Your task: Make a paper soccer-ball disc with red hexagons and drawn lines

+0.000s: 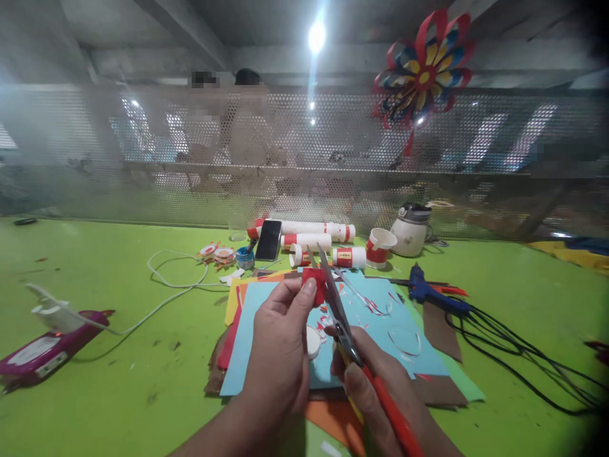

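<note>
The left hand pinches a small red paper piece above the blue sheet near the middle of the green desk. The right hand grips orange-handled scissors, blades parted at the red piece

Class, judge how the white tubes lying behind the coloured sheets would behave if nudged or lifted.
The white tubes lie on their sides on the green table, so a nudge would probably roll them. They look like hollow paper rolls, so likely light and easily crushed. They lie close together, so pushing one may shift its neighbours.
</note>
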`<state>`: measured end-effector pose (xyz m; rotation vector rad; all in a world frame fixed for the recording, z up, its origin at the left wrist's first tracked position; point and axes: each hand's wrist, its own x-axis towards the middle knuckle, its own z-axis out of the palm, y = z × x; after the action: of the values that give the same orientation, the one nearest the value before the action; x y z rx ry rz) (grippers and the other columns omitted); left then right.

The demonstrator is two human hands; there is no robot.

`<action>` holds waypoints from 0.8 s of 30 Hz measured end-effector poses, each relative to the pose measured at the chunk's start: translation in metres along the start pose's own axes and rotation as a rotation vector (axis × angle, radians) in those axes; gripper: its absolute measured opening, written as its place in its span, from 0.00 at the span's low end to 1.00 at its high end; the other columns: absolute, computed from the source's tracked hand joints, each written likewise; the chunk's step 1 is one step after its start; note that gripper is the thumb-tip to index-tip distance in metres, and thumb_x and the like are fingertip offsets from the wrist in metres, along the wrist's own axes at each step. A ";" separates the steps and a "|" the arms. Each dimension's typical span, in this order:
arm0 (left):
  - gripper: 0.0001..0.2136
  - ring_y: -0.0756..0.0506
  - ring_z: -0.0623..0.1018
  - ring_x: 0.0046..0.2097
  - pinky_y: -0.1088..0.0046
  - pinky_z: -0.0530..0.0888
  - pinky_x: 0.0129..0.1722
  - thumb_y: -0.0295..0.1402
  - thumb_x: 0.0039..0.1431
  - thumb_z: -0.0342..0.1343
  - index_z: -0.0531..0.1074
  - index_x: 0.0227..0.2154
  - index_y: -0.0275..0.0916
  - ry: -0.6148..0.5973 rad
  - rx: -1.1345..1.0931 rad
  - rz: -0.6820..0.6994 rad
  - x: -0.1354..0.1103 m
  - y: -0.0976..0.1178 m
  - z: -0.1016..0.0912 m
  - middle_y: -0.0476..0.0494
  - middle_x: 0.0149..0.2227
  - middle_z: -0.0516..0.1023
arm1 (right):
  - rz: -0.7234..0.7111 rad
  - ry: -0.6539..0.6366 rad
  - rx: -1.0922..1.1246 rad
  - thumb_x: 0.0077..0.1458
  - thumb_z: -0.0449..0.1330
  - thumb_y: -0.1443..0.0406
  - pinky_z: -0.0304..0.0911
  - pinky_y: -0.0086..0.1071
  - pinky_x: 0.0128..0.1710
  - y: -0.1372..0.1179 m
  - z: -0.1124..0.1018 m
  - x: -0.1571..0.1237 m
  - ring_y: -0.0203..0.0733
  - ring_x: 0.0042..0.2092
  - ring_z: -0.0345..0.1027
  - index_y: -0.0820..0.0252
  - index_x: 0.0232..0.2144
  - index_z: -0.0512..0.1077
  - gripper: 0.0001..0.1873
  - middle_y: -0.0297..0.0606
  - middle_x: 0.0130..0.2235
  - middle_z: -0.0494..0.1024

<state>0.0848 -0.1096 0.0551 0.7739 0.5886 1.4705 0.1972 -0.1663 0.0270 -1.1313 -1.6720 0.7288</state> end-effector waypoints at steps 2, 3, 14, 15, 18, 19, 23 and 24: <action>0.05 0.52 0.70 0.32 0.76 0.65 0.39 0.32 0.52 0.64 0.74 0.28 0.37 0.003 -0.010 -0.006 0.000 -0.001 0.001 0.51 0.27 0.74 | 0.007 0.010 0.001 0.60 0.45 0.44 0.55 0.30 0.26 0.001 0.002 0.000 0.36 0.27 0.58 0.57 0.39 0.67 0.26 0.32 0.27 0.66; 0.05 0.52 0.69 0.32 0.76 0.65 0.38 0.32 0.51 0.64 0.74 0.28 0.37 0.002 -0.015 -0.011 0.000 -0.001 0.001 0.52 0.27 0.73 | 0.009 0.014 0.003 0.60 0.45 0.43 0.55 0.29 0.26 0.001 0.002 -0.001 0.36 0.27 0.58 0.58 0.40 0.67 0.26 0.32 0.27 0.66; 0.06 0.53 0.68 0.30 0.76 0.64 0.35 0.32 0.51 0.63 0.73 0.26 0.37 -0.002 -0.031 -0.019 -0.001 -0.002 0.002 0.53 0.24 0.70 | 0.112 0.020 0.091 0.59 0.46 0.43 0.57 0.28 0.22 0.004 0.007 -0.004 0.34 0.24 0.58 0.57 0.43 0.66 0.26 0.32 0.27 0.64; 0.06 0.53 0.68 0.30 0.76 0.64 0.36 0.32 0.51 0.63 0.73 0.25 0.37 -0.001 -0.035 -0.019 -0.001 -0.002 0.002 0.53 0.24 0.71 | 0.110 0.020 0.076 0.59 0.46 0.43 0.57 0.28 0.22 0.004 0.007 -0.004 0.35 0.24 0.59 0.57 0.42 0.66 0.26 0.32 0.27 0.64; 0.06 0.53 0.69 0.30 0.76 0.66 0.36 0.32 0.52 0.63 0.72 0.26 0.36 -0.007 -0.056 -0.039 -0.002 -0.002 0.004 0.52 0.26 0.73 | 0.047 0.033 -0.022 0.60 0.46 0.45 0.59 0.30 0.27 0.004 0.005 -0.002 0.38 0.29 0.61 0.57 0.38 0.67 0.24 0.34 0.28 0.67; 0.06 0.52 0.70 0.30 0.75 0.67 0.35 0.32 0.52 0.63 0.72 0.26 0.36 -0.009 -0.063 -0.051 -0.003 -0.002 0.004 0.52 0.26 0.74 | 0.024 0.035 -0.050 0.61 0.46 0.45 0.59 0.31 0.29 0.004 0.005 -0.002 0.39 0.30 0.61 0.57 0.37 0.67 0.24 0.34 0.28 0.68; 0.07 0.52 0.70 0.29 0.75 0.68 0.34 0.32 0.52 0.63 0.71 0.26 0.36 -0.009 -0.080 -0.070 -0.004 -0.002 0.005 0.51 0.25 0.75 | 0.021 0.030 -0.064 0.61 0.44 0.45 0.57 0.31 0.29 0.004 0.004 -0.001 0.38 0.29 0.60 0.58 0.36 0.66 0.24 0.33 0.28 0.66; 0.07 0.52 0.71 0.29 0.75 0.68 0.34 0.32 0.52 0.63 0.71 0.27 0.36 -0.010 -0.082 -0.066 -0.004 -0.002 0.005 0.51 0.26 0.75 | 0.025 0.028 -0.060 0.61 0.44 0.44 0.56 0.31 0.29 0.004 0.005 -0.001 0.38 0.29 0.59 0.58 0.37 0.66 0.25 0.33 0.28 0.66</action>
<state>0.0897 -0.1140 0.0556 0.6917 0.5384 1.4201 0.1945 -0.1656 0.0214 -1.2008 -1.6681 0.6791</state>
